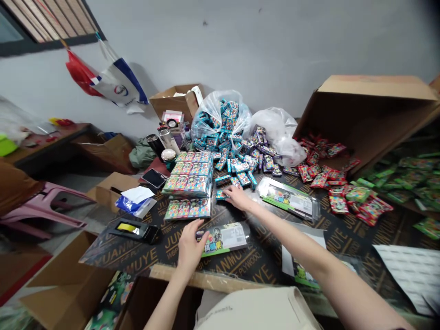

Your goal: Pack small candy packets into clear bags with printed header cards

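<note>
My left hand (191,243) is at the left end of a flat printed plastic packet (233,236), thumb and fingers curled round a small purple candy box (199,234) that shows only in part. Reaching across the table, my right hand (238,197) pinches a small blue candy box (221,195) lying at the near edge of a pile. Loose blue boxes (240,166) lie just beyond that hand. Between and behind my hands stands a stack of filled clear packs (189,174), each with a row of colourful boxes.
A clear bag (206,114) spills blue boxes at the back. Purple boxes (266,151) and red packs (323,176) lie to its right, beside a tipped carton (371,105). More printed packets (288,199) lie right. A phone (154,178) and tape dispenser (137,230) are left.
</note>
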Tool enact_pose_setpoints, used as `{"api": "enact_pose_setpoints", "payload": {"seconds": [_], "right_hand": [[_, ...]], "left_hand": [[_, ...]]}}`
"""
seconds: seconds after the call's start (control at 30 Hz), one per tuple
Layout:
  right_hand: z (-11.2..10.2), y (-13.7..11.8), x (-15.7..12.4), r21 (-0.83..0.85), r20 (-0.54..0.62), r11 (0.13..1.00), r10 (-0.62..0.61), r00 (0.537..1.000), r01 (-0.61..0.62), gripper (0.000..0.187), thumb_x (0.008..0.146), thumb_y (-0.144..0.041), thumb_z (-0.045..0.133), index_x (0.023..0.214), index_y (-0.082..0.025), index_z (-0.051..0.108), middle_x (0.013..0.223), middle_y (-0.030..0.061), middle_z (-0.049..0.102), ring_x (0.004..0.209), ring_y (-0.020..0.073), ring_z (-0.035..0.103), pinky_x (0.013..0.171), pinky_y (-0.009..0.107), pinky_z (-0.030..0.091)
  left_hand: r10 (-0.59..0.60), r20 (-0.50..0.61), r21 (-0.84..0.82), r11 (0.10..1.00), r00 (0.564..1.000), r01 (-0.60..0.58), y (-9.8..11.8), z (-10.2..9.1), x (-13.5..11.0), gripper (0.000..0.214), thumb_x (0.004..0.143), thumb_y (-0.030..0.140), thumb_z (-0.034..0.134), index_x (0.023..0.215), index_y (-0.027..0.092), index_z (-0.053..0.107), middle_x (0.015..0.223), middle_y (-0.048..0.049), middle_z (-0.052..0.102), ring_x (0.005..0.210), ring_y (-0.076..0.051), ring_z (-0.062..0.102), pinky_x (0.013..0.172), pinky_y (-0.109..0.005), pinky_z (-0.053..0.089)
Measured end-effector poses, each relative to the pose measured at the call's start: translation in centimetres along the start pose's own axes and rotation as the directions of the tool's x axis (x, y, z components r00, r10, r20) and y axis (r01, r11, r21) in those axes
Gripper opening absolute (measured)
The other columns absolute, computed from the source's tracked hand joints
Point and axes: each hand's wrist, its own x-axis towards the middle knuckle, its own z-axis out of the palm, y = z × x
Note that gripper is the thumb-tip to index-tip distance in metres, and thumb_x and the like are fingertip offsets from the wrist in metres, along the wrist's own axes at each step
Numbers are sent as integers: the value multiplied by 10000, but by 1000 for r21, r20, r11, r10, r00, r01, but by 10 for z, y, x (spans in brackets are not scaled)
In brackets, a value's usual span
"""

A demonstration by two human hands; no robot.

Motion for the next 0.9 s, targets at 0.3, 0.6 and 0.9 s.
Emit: {"api": "enact_pose_setpoints", "payload": {"seconds": [0.3,0.6,0.9], "right_hand": [[-59,-34,-99,448,-93,893,91,991,-40,468,809,-438,497,1215,-211,444,891,27,602,688,130,541,632,236,419],[-53,-38,-146,191,-251,981,69,966,-20,751,571,-321,664,1264,-231,391,1158,84,486,1085,275,436,937,388,291],[-23,-6,-159,122,-107,988,108,988,-95,1035,474,-554,749,1340,-203,304,1175,132,508,1053,302,458,901,408,270]], "left_hand": [[-60,494,-513,785,867,346,66,60,28,285,654,408,652,608,129,618,541,1,578,532,-120,525,551,-236,415],[-16,523,-547,760,852,350,64,64,20,411,690,443,622,956,130,628,889,-81,653,817,-192,598,784,-328,442],[294,504,32,933,812,-357,20,69,12,1056,502,308,744,1386,252,169,1175,-94,492,1104,-298,439,963,-471,297]]}}
